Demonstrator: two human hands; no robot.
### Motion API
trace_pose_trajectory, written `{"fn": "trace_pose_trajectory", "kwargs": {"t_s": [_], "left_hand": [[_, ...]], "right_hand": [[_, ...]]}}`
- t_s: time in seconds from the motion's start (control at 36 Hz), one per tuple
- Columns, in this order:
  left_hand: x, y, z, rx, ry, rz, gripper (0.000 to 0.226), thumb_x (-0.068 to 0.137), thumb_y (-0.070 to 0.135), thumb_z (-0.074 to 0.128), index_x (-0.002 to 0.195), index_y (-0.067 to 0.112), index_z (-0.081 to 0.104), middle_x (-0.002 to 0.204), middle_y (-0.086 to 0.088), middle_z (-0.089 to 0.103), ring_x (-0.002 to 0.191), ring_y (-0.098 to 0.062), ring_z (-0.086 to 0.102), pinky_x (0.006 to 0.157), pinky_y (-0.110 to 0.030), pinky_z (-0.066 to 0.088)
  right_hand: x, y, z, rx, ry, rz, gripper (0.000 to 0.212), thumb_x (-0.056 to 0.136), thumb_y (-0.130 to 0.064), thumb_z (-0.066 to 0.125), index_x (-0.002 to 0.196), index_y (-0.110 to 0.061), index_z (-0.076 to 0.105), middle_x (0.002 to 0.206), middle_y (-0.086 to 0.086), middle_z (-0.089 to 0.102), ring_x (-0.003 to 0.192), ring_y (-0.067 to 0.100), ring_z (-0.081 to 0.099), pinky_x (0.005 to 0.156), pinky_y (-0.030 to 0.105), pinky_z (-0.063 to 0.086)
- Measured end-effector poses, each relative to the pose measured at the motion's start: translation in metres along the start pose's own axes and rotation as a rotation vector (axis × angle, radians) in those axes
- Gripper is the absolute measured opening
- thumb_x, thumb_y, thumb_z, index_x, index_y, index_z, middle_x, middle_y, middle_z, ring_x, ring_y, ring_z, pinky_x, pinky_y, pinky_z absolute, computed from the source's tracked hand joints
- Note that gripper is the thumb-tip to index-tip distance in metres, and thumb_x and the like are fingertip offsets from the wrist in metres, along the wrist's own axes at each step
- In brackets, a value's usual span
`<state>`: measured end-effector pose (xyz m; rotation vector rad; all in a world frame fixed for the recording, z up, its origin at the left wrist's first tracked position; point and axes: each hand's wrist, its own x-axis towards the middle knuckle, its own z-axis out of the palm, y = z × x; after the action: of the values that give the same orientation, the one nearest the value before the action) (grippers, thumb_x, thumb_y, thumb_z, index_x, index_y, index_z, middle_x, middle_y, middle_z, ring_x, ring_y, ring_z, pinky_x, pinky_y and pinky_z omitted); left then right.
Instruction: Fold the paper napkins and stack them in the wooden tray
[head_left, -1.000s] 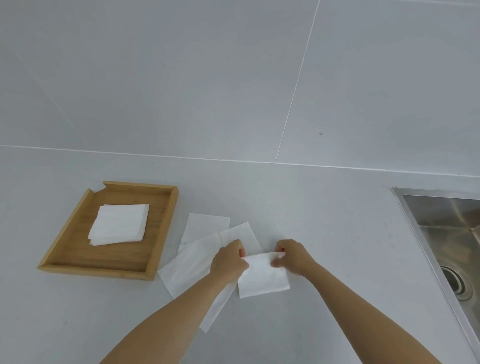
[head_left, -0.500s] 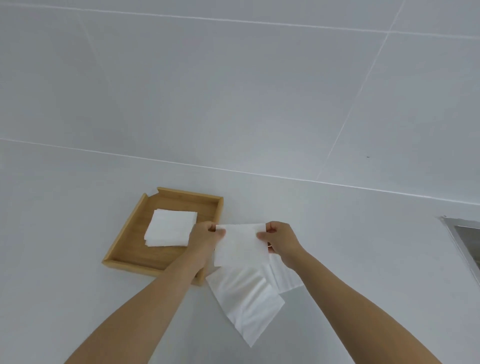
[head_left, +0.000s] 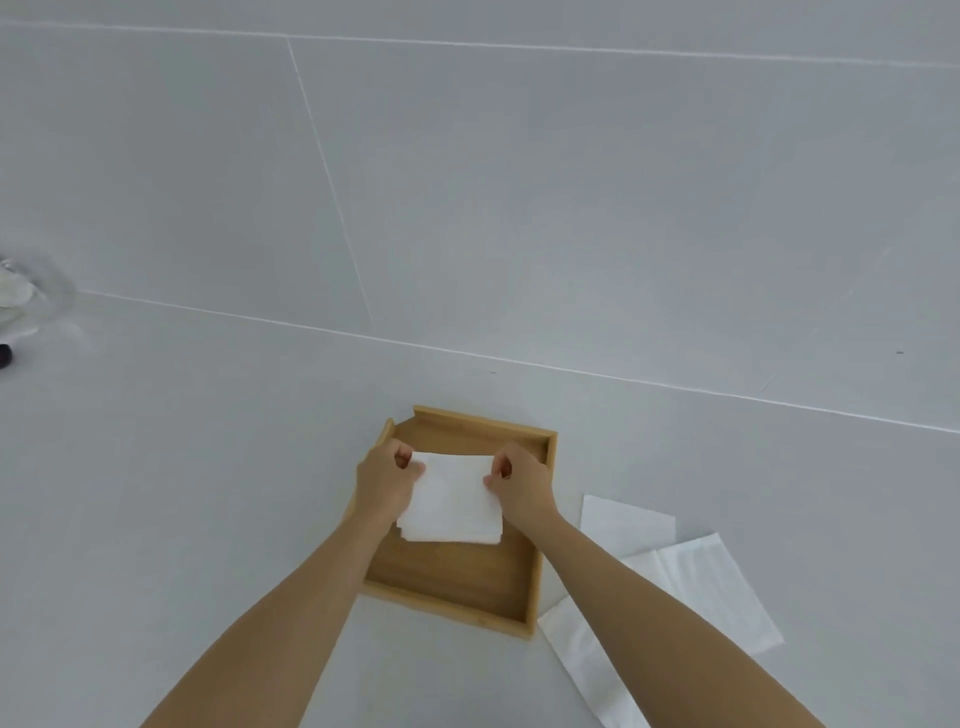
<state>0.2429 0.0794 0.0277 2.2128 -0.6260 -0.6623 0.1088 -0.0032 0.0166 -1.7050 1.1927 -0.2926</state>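
Observation:
A square wooden tray (head_left: 457, 587) lies on the white counter in front of me. Over its far half I hold a folded white napkin (head_left: 452, 493) by its two upper corners. My left hand (head_left: 384, 480) pinches the left corner and my right hand (head_left: 519, 480) pinches the right one. The napkin rests on or just above the stack of folded napkins (head_left: 452, 535) in the tray, whose edges show beneath it. Several unfolded white napkins (head_left: 691, 582) lie overlapped on the counter right of the tray, partly hidden by my right forearm.
A white tiled wall (head_left: 519, 182) rises behind the counter. At the far left edge sits a blurred clear object (head_left: 26, 296) with a small dark thing (head_left: 5, 356) below it.
Both hands lifted the folded napkin off the counter and carried it left, over the tray and onto the stack. The view swung left, so the sink has left the frame.

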Motion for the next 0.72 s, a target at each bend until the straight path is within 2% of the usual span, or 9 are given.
{"fn": "trace_pose_trajectory", "kwargs": {"t_s": [0.06, 0.17, 0.25, 0.33, 0.42, 0.47, 0.56, 0.67, 0.72], "left_hand": [[0.008, -0.004, 0.003, 0.039, -0.020, 0.026, 0.007, 0.086, 0.006, 0.056, 0.082, 0.011, 0.054, 0.084, -0.002, 0.055, 0.075, -0.016, 0.049, 0.055, -0.017, 0.035], [0.018, -0.010, 0.011, 0.103, -0.065, 0.080, 0.010, 0.088, 0.006, 0.055, 0.080, 0.011, 0.052, 0.070, 0.008, 0.049, 0.075, -0.015, 0.049, 0.055, -0.011, 0.033], [0.021, -0.015, 0.019, 0.134, -0.085, 0.117, 0.012, 0.088, 0.005, 0.054, 0.079, 0.012, 0.050, 0.067, 0.011, 0.045, 0.072, -0.014, 0.047, 0.054, -0.011, 0.031], [0.022, -0.019, 0.023, 0.161, -0.091, 0.119, 0.006, 0.089, 0.005, 0.052, 0.084, 0.009, 0.053, 0.067, 0.008, 0.047, 0.069, -0.014, 0.046, 0.053, -0.014, 0.031], [0.023, -0.022, 0.022, 0.191, -0.091, 0.102, 0.011, 0.090, 0.005, 0.052, 0.099, 0.003, 0.056, 0.082, 0.000, 0.054, 0.075, -0.015, 0.049, 0.063, -0.019, 0.036], [0.024, -0.024, 0.020, 0.208, -0.095, 0.098, 0.017, 0.090, 0.005, 0.052, 0.107, 0.002, 0.056, 0.091, -0.006, 0.057, 0.080, -0.016, 0.049, 0.071, -0.024, 0.039], [0.025, -0.025, 0.018, 0.249, -0.095, 0.106, 0.023, 0.091, 0.006, 0.052, 0.113, 0.003, 0.053, 0.103, -0.011, 0.062, 0.084, -0.016, 0.050, 0.074, -0.025, 0.040], [0.025, -0.028, 0.016, 0.360, -0.112, 0.127, 0.025, 0.093, 0.010, 0.048, 0.117, 0.006, 0.049, 0.112, -0.013, 0.059, 0.093, -0.025, 0.057, 0.076, -0.030, 0.045], [0.025, -0.028, 0.015, 0.439, -0.118, 0.139, 0.028, 0.094, 0.013, 0.045, 0.121, 0.007, 0.045, 0.122, -0.012, 0.053, 0.101, -0.026, 0.057, 0.079, -0.032, 0.047]], "right_hand": [[0.004, 0.003, 0.004, -0.027, 0.005, 0.021, 0.035, 0.087, 0.000, 0.051, 0.063, -0.023, 0.040, 0.065, -0.008, 0.043, 0.059, 0.005, 0.038, 0.052, 0.014, 0.032], [0.010, 0.012, 0.007, -0.073, 0.007, 0.030, 0.017, 0.088, 0.000, 0.049, 0.079, -0.015, 0.051, 0.066, -0.010, 0.044, 0.063, 0.006, 0.042, 0.053, 0.012, 0.034], [0.013, 0.017, 0.006, -0.111, 0.002, 0.036, 0.012, 0.089, -0.002, 0.050, 0.089, -0.012, 0.056, 0.068, -0.011, 0.043, 0.069, 0.009, 0.045, 0.054, 0.011, 0.035], [0.015, 0.019, 0.008, -0.157, -0.027, 0.051, 0.016, 0.089, -0.004, 0.052, 0.103, -0.006, 0.059, 0.071, -0.009, 0.044, 0.073, 0.011, 0.045, 0.058, 0.016, 0.038], [0.016, 0.016, 0.010, -0.217, -0.070, 0.055, 0.020, 0.089, -0.006, 0.053, 0.109, -0.007, 0.058, 0.089, -0.001, 0.050, 0.081, 0.014, 0.048, 0.071, 0.022, 0.040], [0.016, 0.014, 0.012, -0.247, -0.102, 0.052, 0.023, 0.090, -0.007, 0.052, 0.113, -0.007, 0.057, 0.099, 0.006, 0.054, 0.083, 0.015, 0.048, 0.072, 0.022, 0.039], [0.016, 0.013, 0.014, -0.303, -0.136, 0.046, 0.027, 0.091, -0.008, 0.051, 0.117, -0.009, 0.056, 0.116, 0.011, 0.059, 0.087, 0.015, 0.050, 0.074, 0.022, 0.041], [0.015, 0.010, 0.014, -0.418, -0.166, 0.027, 0.031, 0.093, -0.008, 0.047, 0.124, -0.009, 0.052, 0.123, 0.011, 0.056, 0.104, 0.022, 0.057, 0.084, 0.025, 0.046], [0.014, 0.008, 0.013, -0.487, -0.177, 0.001, 0.032, 0.093, -0.008, 0.046, 0.125, -0.009, 0.050, 0.130, 0.010, 0.050, 0.106, 0.024, 0.058, 0.087, 0.027, 0.048]]}}
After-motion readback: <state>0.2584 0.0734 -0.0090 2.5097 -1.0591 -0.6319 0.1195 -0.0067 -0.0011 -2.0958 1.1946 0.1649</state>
